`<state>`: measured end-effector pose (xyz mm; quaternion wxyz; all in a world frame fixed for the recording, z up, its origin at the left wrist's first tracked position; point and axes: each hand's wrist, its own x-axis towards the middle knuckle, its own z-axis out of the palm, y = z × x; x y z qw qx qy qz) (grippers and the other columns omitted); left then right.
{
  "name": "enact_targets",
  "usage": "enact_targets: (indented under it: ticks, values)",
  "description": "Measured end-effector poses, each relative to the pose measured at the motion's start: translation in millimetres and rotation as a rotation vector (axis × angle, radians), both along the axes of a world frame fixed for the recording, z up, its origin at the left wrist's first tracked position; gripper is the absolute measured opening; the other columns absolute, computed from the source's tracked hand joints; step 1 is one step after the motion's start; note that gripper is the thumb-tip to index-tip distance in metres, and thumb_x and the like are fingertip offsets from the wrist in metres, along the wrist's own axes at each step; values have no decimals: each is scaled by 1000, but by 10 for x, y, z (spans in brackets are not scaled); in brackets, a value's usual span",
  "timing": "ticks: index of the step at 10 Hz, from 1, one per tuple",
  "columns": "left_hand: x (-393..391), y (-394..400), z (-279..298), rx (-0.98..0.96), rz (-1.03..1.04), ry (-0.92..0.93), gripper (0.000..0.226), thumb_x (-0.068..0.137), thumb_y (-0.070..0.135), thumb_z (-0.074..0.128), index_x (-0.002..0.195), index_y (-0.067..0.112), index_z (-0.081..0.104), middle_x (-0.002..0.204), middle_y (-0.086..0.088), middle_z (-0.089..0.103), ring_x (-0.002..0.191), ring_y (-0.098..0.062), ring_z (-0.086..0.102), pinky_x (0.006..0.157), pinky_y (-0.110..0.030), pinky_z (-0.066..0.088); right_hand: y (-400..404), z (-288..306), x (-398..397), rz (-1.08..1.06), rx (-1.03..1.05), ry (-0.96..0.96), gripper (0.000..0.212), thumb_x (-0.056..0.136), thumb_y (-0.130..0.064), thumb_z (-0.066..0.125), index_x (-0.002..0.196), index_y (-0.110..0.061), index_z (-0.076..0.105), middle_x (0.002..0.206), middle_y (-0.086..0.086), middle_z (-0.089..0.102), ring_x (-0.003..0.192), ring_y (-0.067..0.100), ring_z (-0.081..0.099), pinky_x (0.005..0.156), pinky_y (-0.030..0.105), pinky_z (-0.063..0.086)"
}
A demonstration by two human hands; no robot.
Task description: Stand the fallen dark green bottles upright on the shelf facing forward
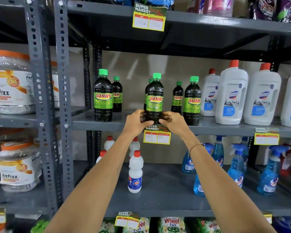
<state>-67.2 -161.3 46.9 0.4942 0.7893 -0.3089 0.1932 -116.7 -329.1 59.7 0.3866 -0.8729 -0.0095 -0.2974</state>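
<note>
So I've got both hands on one bottle (pixel 154 98) right at the front edge of the middle shelf (pixel 97 122). Left hand (pixel 136 122) and right hand (pixel 173 122) are wrapped around its base from either side, fingers curled in snug. It's upright, SUNNY label facing me. Five more green bottles are standing too: two off to the left (pixel 103 96), one tucked right behind mine, two on the right (pixel 192 101) just beside the white jugs (pixel 232 96).

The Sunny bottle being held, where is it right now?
Head view, centre: the held Sunny bottle stands upright at the middle shelf front edge, above the price tag.
</note>
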Motion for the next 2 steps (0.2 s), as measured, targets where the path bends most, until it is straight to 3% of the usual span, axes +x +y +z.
enact_targets:
  ticks: [1, 2]
  values:
    - [-27, 59, -64, -37, 7, -13, 54, 81, 21, 74, 127, 2, 52, 121, -12, 63, 97, -12, 57, 83, -17, 42, 52, -85, -52, -74, -89, -51, 37, 90, -10, 61, 126, -3, 58, 119, 12, 68, 110, 22, 64, 93, 24, 47]
    - [-65, 124, -138, -99, 55, -47, 41, 87, 20, 66, 122, 0, 56, 116, -13, 65, 104, -17, 60, 85, -16, 41, 97, -276, -105, -259, -27, -220, 23, 93, -7, 54, 113, -3, 65, 103, 12, 73, 96, 23, 68, 78, 21, 47]
